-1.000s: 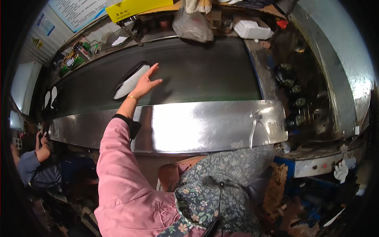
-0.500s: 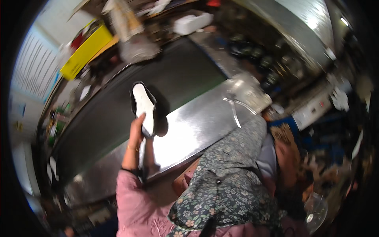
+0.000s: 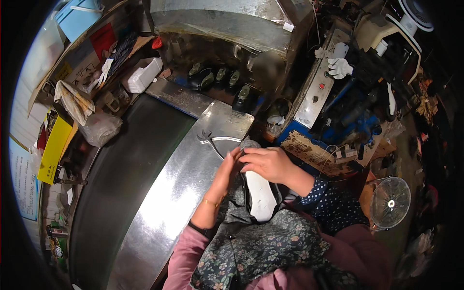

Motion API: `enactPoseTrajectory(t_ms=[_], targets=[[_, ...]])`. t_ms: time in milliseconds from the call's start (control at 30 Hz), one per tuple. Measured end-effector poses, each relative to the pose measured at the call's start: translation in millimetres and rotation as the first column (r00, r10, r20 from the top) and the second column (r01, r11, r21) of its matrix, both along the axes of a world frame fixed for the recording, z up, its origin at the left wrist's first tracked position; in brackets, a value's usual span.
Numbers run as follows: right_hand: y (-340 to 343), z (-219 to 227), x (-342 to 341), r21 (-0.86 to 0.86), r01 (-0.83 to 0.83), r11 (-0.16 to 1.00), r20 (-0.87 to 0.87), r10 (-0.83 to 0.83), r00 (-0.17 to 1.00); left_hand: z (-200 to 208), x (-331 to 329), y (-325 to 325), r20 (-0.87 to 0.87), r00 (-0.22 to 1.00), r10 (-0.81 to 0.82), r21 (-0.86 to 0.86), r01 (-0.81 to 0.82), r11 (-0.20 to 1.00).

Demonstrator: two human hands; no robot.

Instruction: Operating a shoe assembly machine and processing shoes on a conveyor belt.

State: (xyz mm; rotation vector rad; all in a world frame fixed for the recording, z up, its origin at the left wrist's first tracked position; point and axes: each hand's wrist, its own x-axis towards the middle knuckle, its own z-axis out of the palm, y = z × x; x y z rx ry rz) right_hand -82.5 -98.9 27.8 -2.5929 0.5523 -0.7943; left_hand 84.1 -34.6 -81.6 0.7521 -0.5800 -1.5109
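Observation:
A black shoe upper with a white sole-shaped board (image 3: 260, 195) facing up rests on my apron-covered lap, one end pointing away from me. My left hand (image 3: 226, 175) grips the far end from its left side. Across that same end lies my right hand (image 3: 271, 166), its fingers bent over the edge and meeting the left fingertips. Both hands hide this end of the shoe. Just beyond them, metal pincers (image 3: 208, 138) with spread handles lie on the shiny metal tabletop (image 3: 159, 208), apart from my hands.
A dark conveyor belt (image 3: 130, 159) runs along the table's left. Several black shoes on lasts (image 3: 241, 96) stand by the metal hood (image 3: 222, 29). To the right are a control panel (image 3: 314, 96) with white gloves (image 3: 340, 68) and a round fan (image 3: 390, 203). A yellow box (image 3: 54, 147) sits far left.
The shoe has come from over the belt to my lap, its white side still up. My right hand has come into view and grips it too. The view has swung right.

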Motion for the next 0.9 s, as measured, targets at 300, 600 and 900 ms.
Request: enactPoseTrajectory(t_ms=[300, 600, 900], targets=[[-29, -23, -25, 0.318, -0.05, 0.947, 0.015, 0.048, 0.999, 1, -43, -29, 0.343, 0.911, 0.228, 0.033, -0.254, 0.967], [29, -119, -90, 0.744, 0.241, 0.624, -0.103, -0.249, 0.963, -13, -18, -39, 0.702, 0.673, 0.232, -0.151, -0.177, 0.973], [23, -178, -70, 0.96, 0.28, 0.024, -0.252, -0.364, 0.897, -12, -40, -27, 0.366, 0.928, 0.067, 0.136, -0.125, 0.983]])
